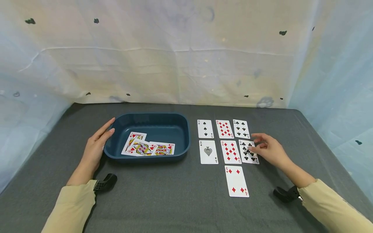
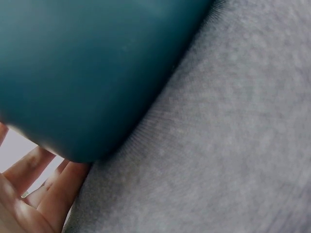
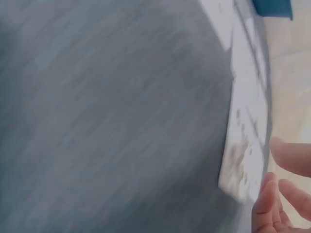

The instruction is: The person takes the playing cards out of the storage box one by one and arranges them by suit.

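Note:
My left hand [image 1: 97, 142] touches the left side of a dark blue tray [image 1: 187, 136], its fingers along the outer wall. In the left wrist view the fingers [image 2: 68, 191] meet the tray wall. Inside the tray lie overlapping face cards of hearts [image 1: 142, 148]. At the right, my right hand [image 1: 269, 150] is over the right edge of a nine of clubs [image 1: 245, 152], the thumb overlapping it in the head view. The right wrist view has the thumb and loosely bent fingers [image 3: 265, 204] apart, with no card between them.
Left of that card lie a nine of diamonds [image 1: 231, 152] and an ace of spades [image 1: 208, 155]. The row behind has a three of spades [image 1: 205, 127], a diamonds card [image 1: 224, 127] and a six of clubs [image 1: 241, 127]. A four of diamonds [image 1: 236, 181] lies in front.

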`<state>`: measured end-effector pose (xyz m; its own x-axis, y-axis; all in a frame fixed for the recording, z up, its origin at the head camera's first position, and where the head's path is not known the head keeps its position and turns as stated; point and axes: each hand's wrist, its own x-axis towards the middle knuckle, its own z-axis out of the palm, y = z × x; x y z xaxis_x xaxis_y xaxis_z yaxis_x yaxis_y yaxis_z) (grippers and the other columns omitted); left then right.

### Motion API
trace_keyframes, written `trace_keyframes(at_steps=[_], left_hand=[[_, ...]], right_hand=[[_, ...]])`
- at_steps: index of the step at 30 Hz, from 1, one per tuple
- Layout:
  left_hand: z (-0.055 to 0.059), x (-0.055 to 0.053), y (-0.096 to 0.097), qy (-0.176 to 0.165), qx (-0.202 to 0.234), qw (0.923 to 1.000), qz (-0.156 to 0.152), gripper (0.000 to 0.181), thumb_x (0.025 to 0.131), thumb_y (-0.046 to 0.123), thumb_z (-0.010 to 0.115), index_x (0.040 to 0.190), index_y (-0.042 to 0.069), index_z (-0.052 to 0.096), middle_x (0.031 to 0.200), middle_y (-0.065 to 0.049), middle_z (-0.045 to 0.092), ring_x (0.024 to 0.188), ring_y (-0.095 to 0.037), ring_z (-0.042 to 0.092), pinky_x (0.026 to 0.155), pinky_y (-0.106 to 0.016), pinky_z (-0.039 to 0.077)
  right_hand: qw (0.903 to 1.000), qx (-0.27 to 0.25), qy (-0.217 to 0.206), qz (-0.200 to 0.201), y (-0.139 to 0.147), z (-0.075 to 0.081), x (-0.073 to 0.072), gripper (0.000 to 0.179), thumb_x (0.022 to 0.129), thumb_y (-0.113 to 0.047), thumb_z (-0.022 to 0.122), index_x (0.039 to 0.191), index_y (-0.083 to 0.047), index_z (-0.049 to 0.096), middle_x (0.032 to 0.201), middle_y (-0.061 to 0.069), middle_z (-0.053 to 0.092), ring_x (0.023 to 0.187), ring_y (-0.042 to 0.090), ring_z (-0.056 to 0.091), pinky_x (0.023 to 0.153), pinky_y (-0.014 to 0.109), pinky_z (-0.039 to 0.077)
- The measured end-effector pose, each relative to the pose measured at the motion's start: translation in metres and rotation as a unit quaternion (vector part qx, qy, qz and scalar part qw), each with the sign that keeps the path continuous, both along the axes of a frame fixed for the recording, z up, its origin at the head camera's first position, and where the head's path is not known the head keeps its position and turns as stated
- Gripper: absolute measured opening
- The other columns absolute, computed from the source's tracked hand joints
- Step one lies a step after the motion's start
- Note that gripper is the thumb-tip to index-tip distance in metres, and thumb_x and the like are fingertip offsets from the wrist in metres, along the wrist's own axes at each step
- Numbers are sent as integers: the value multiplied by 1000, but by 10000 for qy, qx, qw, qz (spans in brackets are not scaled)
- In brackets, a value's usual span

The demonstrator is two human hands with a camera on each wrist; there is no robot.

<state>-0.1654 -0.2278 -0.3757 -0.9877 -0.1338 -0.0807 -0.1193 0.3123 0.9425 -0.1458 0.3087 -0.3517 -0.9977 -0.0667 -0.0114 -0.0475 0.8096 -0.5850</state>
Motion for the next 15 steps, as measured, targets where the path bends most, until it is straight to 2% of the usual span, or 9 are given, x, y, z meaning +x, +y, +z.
trace_keyframes(at_steps=[3,8,12,15], left_hand=[[0,0,0,22,-8,10000,14,53,96,56,45,146,46,31,161,1,12,148,-31,7,112,-66,8],[1,-1,0,-13,-30,10000,38,53,96,56,45,146,46,31,161,1,12,148,-31,8,113,-65,9],[2,-1,-1,-53,-8,10000,-26,54,97,55,45,147,44,30,161,0,11,148,-33,7,112,-67,8],[1,-2,-2,-61,10,10000,-62,55,97,54,45,148,42,30,161,-1,11,148,-34,7,112,-67,8]], right_hand=[[9996,-294,-7,-45,-11,7,-4,56,90,-29,67,135,-1,49,117,20,58,85,10,59,68,27,48],[9942,-1071,26,-45,-35,18,-14,56,90,-31,67,137,-5,49,120,18,56,81,-1,57,69,20,47],[9855,-1693,11,72,-59,23,-22,54,89,-26,69,136,-8,50,121,17,55,82,0,58,72,19,48],[9793,-2012,-26,215,-77,26,-27,52,88,-22,70,135,-8,51,118,16,54,82,3,60,74,24,50]])
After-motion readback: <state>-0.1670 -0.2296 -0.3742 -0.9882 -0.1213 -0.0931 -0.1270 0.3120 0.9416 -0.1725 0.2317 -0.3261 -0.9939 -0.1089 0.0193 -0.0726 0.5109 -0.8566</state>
